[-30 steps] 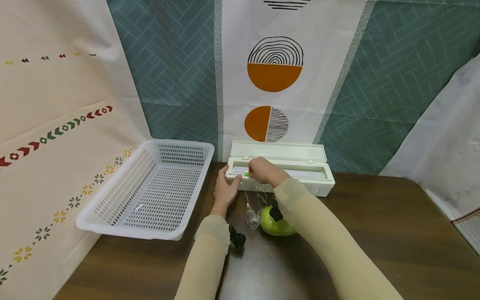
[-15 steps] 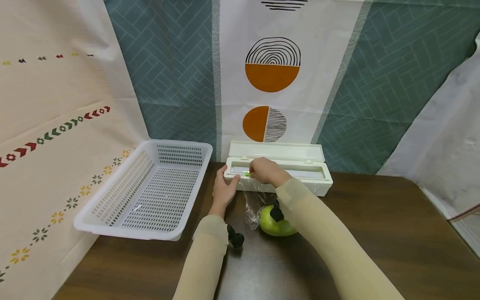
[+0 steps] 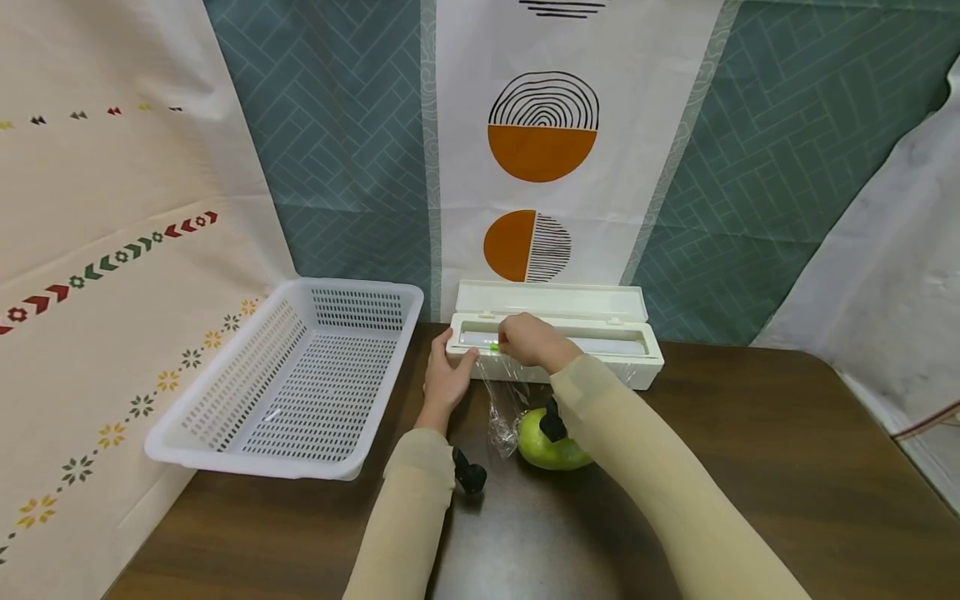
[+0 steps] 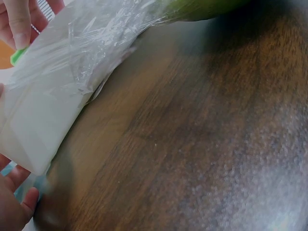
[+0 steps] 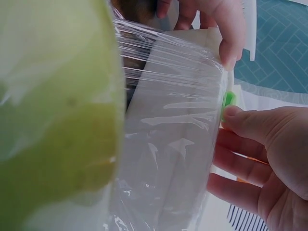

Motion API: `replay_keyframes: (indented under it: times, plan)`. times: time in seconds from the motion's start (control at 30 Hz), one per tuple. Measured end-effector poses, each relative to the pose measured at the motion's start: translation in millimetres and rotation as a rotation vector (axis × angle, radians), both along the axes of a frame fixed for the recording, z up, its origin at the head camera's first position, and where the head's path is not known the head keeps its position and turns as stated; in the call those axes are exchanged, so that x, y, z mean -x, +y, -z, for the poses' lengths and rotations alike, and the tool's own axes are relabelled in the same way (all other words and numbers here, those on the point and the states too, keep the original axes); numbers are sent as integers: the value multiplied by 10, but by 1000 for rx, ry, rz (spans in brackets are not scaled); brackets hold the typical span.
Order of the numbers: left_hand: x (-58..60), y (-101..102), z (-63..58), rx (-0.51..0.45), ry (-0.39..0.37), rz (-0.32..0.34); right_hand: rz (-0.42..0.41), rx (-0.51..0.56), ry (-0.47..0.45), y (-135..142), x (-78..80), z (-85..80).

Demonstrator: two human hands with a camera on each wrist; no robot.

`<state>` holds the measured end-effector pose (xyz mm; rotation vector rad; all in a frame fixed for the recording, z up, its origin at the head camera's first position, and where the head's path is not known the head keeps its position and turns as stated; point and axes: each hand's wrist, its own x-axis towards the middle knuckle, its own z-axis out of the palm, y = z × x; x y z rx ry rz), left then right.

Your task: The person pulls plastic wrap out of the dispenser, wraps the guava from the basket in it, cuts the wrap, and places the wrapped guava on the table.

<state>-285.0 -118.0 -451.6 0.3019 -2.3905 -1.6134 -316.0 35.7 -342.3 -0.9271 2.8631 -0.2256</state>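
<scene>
Cutter work: the small green plastic slider (image 3: 492, 347) sits under the right hand's (image 3: 528, 342) fingertips, pinched, at the left end of the long white plastic wrap dispenser (image 3: 600, 360), whose axis runs rightward from that hand. Left hand (image 3: 446, 380), fingers straight, presses the dispenser's left end. Clear, wrinkled cling film (image 3: 504, 408) trails toward the person onto a round green fruit (image 3: 551, 446).

- The left of the bench (image 3: 750, 467) is taken up by the white basket (image 3: 300, 383), standing just beside the left hand (image 3: 444, 385).
- The far edge is closed off by the wrap dispenser (image 3: 592, 350) and the hanging cloths behind it.
- Between the hands, passage is blocked by the stretched cling film (image 3: 504, 408) and the green fruit (image 3: 551, 446).
- Open bench is found to the right of the right hand (image 3: 528, 342) and along the near edge.
</scene>
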Motion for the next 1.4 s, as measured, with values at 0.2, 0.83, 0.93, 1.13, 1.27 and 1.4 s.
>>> replay_keyframes:
  times: [0.2,0.83,0.93,1.13,1.27,1.4]
  plan:
    - [4,4,-3,1,2,4,5,-4,-13,5,-8,-8]
    - [-2,15,3,-10,3,7,-15,7,-7,57,-28,-27]
    - [-5,11,-3,-12,2,6,-19,11,-2,69,-19,-23]
    - [-11,4,-17,-18,-5,5,-17,12,-10,86,-2,-13]
    - [-12,3,-20,-18,-6,6,18,0,-19,96,-8,-9]
    - [-10,1,-13,-22,-6,9,51,-19,-14,108,-19,-8]
